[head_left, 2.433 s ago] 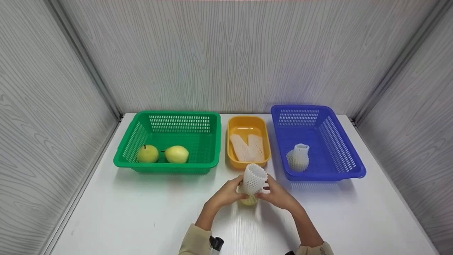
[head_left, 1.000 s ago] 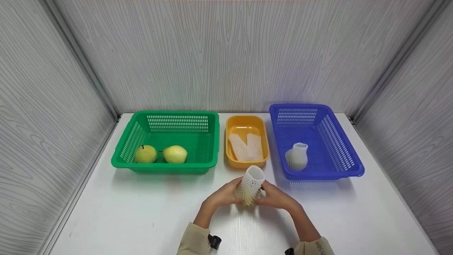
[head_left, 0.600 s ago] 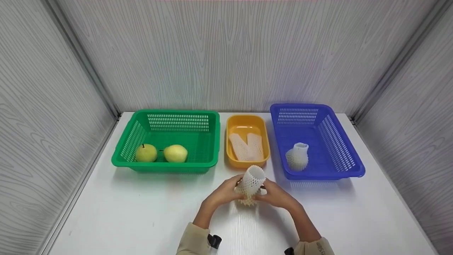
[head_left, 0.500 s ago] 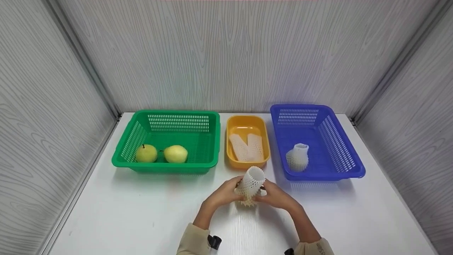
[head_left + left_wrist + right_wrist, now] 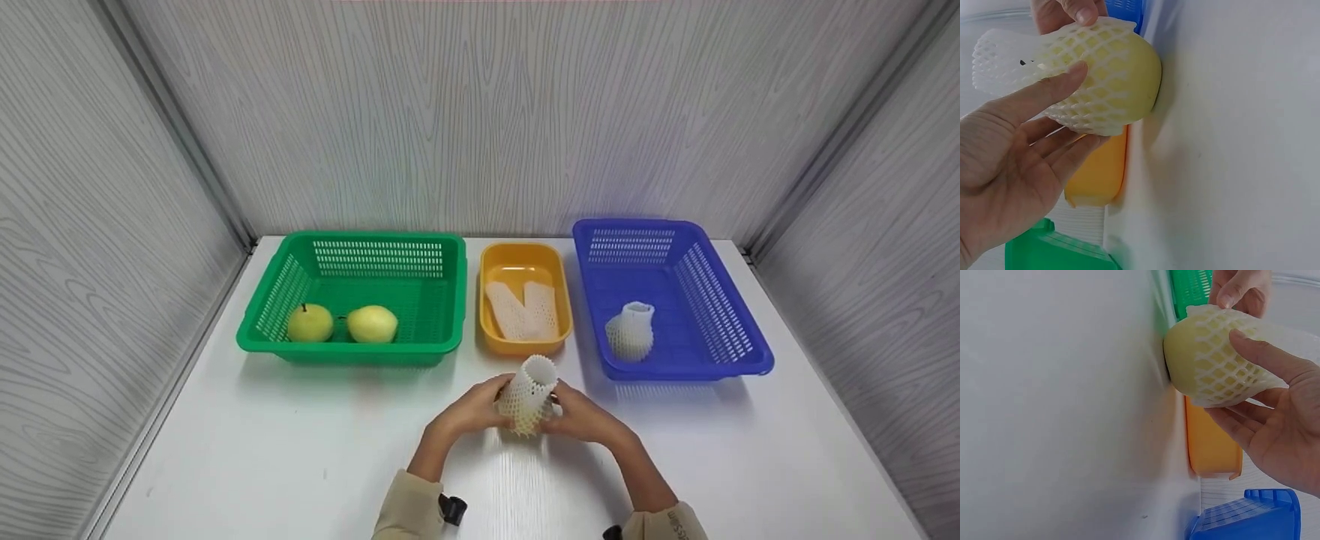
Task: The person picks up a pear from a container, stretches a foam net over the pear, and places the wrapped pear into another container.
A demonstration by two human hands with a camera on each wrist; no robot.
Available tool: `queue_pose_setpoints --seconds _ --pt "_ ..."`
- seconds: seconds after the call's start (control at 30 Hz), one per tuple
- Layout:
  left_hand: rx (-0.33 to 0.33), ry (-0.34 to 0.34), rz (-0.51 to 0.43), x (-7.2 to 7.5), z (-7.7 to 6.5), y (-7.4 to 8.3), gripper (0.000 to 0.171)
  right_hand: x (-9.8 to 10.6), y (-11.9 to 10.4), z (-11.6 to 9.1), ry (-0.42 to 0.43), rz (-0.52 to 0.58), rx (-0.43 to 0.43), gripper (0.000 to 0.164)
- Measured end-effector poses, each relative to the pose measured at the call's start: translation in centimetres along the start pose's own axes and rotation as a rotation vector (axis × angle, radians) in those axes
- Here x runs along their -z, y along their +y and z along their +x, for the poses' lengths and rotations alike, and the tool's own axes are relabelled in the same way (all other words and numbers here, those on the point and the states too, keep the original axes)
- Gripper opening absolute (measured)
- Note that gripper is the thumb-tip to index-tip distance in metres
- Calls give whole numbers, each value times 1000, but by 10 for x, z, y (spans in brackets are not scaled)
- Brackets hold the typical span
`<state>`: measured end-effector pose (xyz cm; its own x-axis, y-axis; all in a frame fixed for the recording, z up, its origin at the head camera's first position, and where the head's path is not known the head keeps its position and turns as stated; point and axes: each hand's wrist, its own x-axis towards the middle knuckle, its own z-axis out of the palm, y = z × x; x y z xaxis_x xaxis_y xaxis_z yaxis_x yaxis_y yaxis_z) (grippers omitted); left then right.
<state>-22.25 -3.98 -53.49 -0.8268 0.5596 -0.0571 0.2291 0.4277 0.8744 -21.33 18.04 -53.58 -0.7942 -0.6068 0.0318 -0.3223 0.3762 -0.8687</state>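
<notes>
A yellow pear [image 5: 1148, 79] stands on the white table in front of the orange tray, inside a white foam fruit net [image 5: 531, 390]. Most of the pear is covered; its bare rounded bottom [image 5: 1180, 354] shows in both wrist views. The net's loose open end sticks up above the fruit. My left hand [image 5: 472, 409] grips net and pear from the left, thumb on the near side and fingers curled behind. From the right, my right hand [image 5: 586, 414] holds them the same way. A dark stem shows through the mesh in the left wrist view.
An orange tray [image 5: 564, 262] behind the hands holds flat foam nets [image 5: 540, 307]. At the left, a green basket [image 5: 352, 350] contains two bare pears [image 5: 373, 325]. A blue basket [image 5: 697, 371] at the right holds a netted pear [image 5: 630, 337]. Walls enclose the table.
The foam net has come further down over the pear, whose yellow bottom showed more in the earliest frame. Both hands stay around it, shifting slightly. The baskets and tray have not moved.
</notes>
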Motion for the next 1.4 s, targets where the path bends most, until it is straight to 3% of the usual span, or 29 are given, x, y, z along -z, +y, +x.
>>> queue_pose_setpoints --seconds 0.13,0.3,0.53,0.8,1.13,1.4 --pt "13 -5 8 1 -2 0 72 1 -4 -1 -2 -7 9 75" --pt "7 20 30 2 -4 4 74 3 -9 -1 55 -40 19 72" --pt "7 23 -65 1 -3 7 69 2 -8 1 36 3 24 69" --pt "26 24 24 -2 -1 5 73 -1 -5 2 24 4 13 72" --pt "-31 29 44 -7 1 -6 74 -8 6 2 33 -39 31 75" --pt "2 48 56 -11 5 -12 69 -13 12 5 45 -73 8 85"
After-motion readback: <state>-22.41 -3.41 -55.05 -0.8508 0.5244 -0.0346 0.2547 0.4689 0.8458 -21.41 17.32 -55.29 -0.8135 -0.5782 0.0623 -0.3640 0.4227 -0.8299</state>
